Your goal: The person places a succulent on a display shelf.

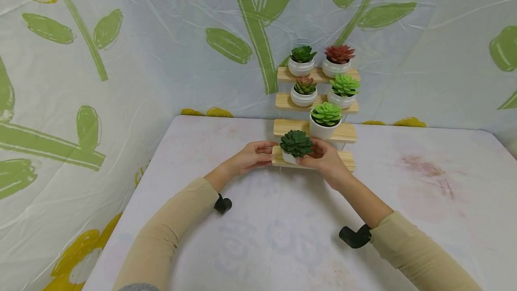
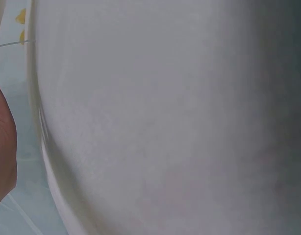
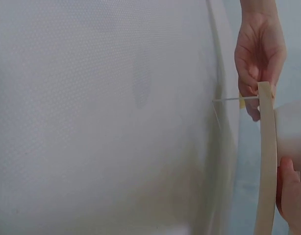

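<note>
A dark green potted succulent [image 1: 296, 143] in a white pot stands on the lowest board of a tiered wooden plant stand [image 1: 346, 156]. My right hand [image 1: 329, 165] grips its pot from the right, thumb in front. At the left end of that same board, my left hand [image 1: 249, 158] pinches the wood between thumb and fingers. The right wrist view shows the board [image 3: 266, 176] edge-on, with the left hand [image 3: 261, 51] at its end and the white pot [image 3: 292, 132] against it. Only the edge of the left hand [image 2: 3, 152] appears in the left wrist view.
On the board above stands a bright green succulent [image 1: 326, 120]. Higher boards carry a brownish succulent [image 1: 304, 92], a light green one [image 1: 343, 91], a dark green one [image 1: 301, 61] and a red one [image 1: 338, 60]. A floral-printed sheet [image 1: 161, 48] hangs behind the white table [image 1: 258, 237].
</note>
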`<state>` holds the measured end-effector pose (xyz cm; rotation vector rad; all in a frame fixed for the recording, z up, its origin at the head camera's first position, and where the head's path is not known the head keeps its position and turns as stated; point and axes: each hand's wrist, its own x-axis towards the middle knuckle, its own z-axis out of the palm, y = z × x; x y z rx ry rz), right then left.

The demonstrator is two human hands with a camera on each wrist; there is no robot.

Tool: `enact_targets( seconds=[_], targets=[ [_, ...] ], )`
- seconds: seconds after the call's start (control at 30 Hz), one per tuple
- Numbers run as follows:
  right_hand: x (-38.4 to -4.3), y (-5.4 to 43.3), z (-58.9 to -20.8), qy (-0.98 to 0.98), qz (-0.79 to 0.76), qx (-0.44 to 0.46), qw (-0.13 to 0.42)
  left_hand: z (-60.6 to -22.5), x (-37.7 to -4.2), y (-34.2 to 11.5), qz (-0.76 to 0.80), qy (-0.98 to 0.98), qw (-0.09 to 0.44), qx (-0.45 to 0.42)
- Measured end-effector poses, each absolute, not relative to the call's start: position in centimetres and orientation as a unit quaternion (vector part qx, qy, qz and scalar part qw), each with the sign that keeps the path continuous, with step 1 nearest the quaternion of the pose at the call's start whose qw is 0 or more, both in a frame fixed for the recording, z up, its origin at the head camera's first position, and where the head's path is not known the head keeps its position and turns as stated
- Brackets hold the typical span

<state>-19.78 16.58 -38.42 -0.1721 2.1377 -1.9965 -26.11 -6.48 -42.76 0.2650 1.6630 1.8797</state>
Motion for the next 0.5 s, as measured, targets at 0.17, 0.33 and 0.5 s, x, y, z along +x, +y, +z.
enact_targets(
  seconds=[0.17,0.33,0.5],
  targets=[
    [-19.7,16.6,-38.4,0.725,-0.677,-0.063,0.109,-42.6,-26.1,-6.6,0.705,0.633,0.303,0.103],
    [-19.2,16.9,-38.3,0.731,-0.670,-0.059,0.115,-42.2,-26.1,-6.9,0.681,0.656,0.303,0.116],
    [-18.7,18.3,-37.5,0.738,-0.662,-0.066,0.116,-42.0,-26.7,-7.4,0.609,0.727,0.271,0.164]
  ],
)
